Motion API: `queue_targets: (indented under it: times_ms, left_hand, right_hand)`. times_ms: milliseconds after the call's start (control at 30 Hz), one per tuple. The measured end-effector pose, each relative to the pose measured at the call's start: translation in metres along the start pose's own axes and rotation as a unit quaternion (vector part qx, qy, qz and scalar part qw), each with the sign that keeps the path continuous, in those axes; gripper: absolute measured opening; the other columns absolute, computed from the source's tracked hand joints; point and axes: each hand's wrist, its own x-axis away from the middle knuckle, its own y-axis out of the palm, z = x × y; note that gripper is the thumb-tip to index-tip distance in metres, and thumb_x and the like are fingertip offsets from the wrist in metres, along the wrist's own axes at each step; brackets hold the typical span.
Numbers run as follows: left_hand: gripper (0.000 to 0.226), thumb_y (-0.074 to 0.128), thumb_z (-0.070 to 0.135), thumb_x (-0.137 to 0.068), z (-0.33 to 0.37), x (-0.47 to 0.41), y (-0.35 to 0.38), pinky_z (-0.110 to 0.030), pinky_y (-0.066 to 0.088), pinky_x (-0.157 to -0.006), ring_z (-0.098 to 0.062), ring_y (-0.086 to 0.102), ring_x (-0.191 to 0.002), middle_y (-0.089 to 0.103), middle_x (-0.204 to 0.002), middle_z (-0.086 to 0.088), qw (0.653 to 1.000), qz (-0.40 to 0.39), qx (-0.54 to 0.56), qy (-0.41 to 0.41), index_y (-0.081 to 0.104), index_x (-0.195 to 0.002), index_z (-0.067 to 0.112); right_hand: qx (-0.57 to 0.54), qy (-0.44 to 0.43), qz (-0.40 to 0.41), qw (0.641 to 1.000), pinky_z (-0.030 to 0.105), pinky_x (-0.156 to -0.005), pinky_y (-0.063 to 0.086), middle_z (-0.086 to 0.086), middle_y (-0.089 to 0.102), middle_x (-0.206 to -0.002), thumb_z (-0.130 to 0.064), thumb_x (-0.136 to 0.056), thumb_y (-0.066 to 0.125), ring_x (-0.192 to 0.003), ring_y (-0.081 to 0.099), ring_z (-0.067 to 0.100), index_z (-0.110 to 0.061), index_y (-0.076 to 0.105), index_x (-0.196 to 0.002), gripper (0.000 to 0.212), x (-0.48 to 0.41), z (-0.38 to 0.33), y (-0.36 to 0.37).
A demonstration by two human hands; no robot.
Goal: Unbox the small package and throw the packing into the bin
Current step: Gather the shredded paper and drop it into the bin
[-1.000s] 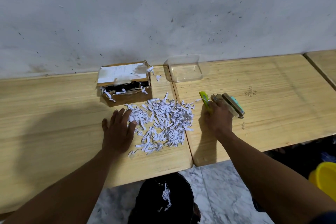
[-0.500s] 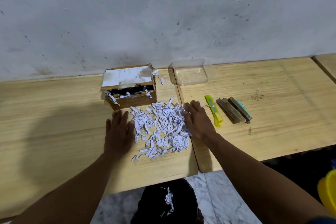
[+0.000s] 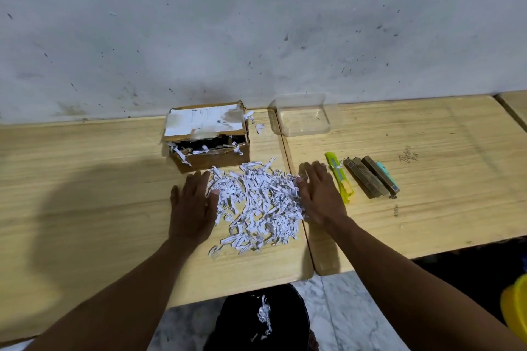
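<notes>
A small cardboard box [image 3: 209, 139] with a torn white label stands open near the wall, a few paper shreds hanging from its opening. In front of it lies a pile of white shredded paper [image 3: 258, 205] on the wooden table [image 3: 85, 194]. My left hand [image 3: 192, 208] lies flat against the pile's left edge, fingers spread. My right hand [image 3: 320, 196] lies flat against its right edge. Neither hand holds anything. A black bin [image 3: 256, 322] with some shreds inside sits on the floor below the table's front edge.
A yellow utility knife [image 3: 339, 177] and brown stapler-like bars with a teal piece [image 3: 370, 177] lie right of my right hand. A clear plastic container [image 3: 303, 117] stands by the wall. A second table [image 3: 427, 165] adjoins on the right. A yellow object [image 3: 516, 310] is at the lower right.
My right hand left the items on the right table and moved left to the pile's right edge. My left hand stayed at the pile's left side.
</notes>
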Motion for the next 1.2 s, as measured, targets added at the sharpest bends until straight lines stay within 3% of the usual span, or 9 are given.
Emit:
queue_targets:
  times_ms: [133,300,467,633,733,800,933,1000,1200]
  left_hand:
    - [0.065,0.02,0.049,-0.097,0.001,0.002,0.005,-0.05,0.011,-0.121,-0.027,0.02,-0.15,0.034,-0.158,-0.011,0.999,-0.03,-0.003,0.016,0.035,-0.152,0.017]
    - [0.067,0.02,0.05,-0.096,0.005,0.001,0.005,-0.046,0.012,-0.123,-0.022,0.022,-0.15,0.035,-0.158,-0.007,0.998,-0.046,0.009,0.038,0.037,-0.15,0.014]
    - [0.061,0.024,0.046,-0.098,0.017,-0.004,0.0,-0.045,0.023,-0.119,-0.018,0.036,-0.144,0.047,-0.151,-0.003,0.992,-0.063,-0.01,0.111,0.041,-0.148,0.016]
    - [0.053,0.034,0.044,-0.093,0.019,-0.012,-0.01,-0.044,0.034,-0.102,-0.023,0.052,-0.125,0.059,-0.133,-0.003,0.999,0.045,0.015,-0.001,0.052,-0.135,0.018]
    - [0.061,0.03,0.049,-0.095,0.012,-0.014,-0.003,-0.047,0.025,-0.113,-0.02,0.037,-0.142,0.047,-0.15,-0.002,0.996,-0.039,-0.015,0.081,0.041,-0.148,0.02]
    - [0.063,0.024,0.053,-0.097,0.01,-0.016,-0.001,-0.046,0.014,-0.12,-0.016,0.025,-0.149,0.04,-0.156,0.003,0.99,-0.091,0.002,0.111,0.035,-0.152,0.024]
    - [0.046,0.038,0.037,-0.099,0.006,-0.021,-0.013,-0.035,0.035,-0.106,-0.018,0.053,-0.127,0.063,-0.132,-0.002,0.99,-0.021,0.014,0.139,0.053,-0.139,0.019]
    - [0.045,0.038,0.037,-0.098,-0.005,-0.023,-0.019,-0.033,0.034,-0.099,-0.018,0.055,-0.119,0.065,-0.128,-0.001,0.991,0.004,-0.008,0.132,0.055,-0.135,0.017]
    - [0.05,0.041,0.037,-0.098,-0.029,-0.028,-0.018,-0.044,0.037,-0.108,-0.025,0.052,-0.127,0.057,-0.138,-0.006,0.983,-0.02,-0.06,0.172,0.053,-0.138,0.01]
  right_hand:
    - [-0.032,-0.023,-0.018,0.999,0.038,-0.122,0.016,0.008,0.023,-0.163,-0.039,-0.107,0.032,-0.152,0.009,0.021,-0.021,0.032,-0.153,0.05,0.012,-0.007,0.004]
    - [-0.039,-0.12,-0.06,0.99,0.039,-0.11,0.039,0.003,0.044,-0.153,-0.038,-0.106,0.034,-0.144,0.035,0.019,-0.022,0.042,-0.148,0.045,0.021,-0.02,0.005]
    - [-0.07,-0.205,-0.053,0.975,0.027,-0.093,0.05,-0.005,0.055,-0.141,-0.033,-0.105,0.039,-0.119,0.059,0.014,-0.029,0.049,-0.142,0.038,0.022,-0.031,0.005]
    - [-0.08,-0.122,0.026,0.989,0.04,-0.111,0.037,0.004,0.049,-0.148,-0.033,-0.103,0.039,-0.136,0.042,0.021,-0.021,0.047,-0.145,0.044,-0.007,-0.02,0.003]
    - [-0.054,-0.112,-0.07,0.99,0.041,-0.118,0.025,0.004,0.039,-0.156,-0.039,-0.106,0.034,-0.145,0.031,0.021,-0.023,0.036,-0.151,0.047,-0.01,-0.018,0.006]
    - [-0.053,-0.144,-0.091,0.984,0.037,-0.113,0.034,0.004,0.048,-0.15,-0.04,-0.105,0.035,-0.139,0.041,0.021,-0.023,0.043,-0.147,0.046,-0.005,-0.022,0.005]
    - [-0.056,-0.218,-0.013,0.974,0.028,-0.093,0.04,0.005,0.068,-0.124,-0.026,-0.101,0.044,-0.111,0.057,0.017,-0.015,0.061,-0.131,0.036,-0.018,-0.04,-0.005]
    - [-0.067,-0.194,-0.008,0.979,0.031,-0.097,0.041,0.006,0.065,-0.13,-0.029,-0.101,0.041,-0.117,0.056,0.021,-0.016,0.059,-0.133,0.039,-0.041,-0.048,-0.008]
    - [-0.022,-0.156,-0.088,0.984,0.04,-0.114,0.035,0.012,0.039,-0.155,-0.032,-0.097,0.036,-0.141,0.039,0.029,-0.012,0.037,-0.15,0.057,-0.107,-0.068,0.001]
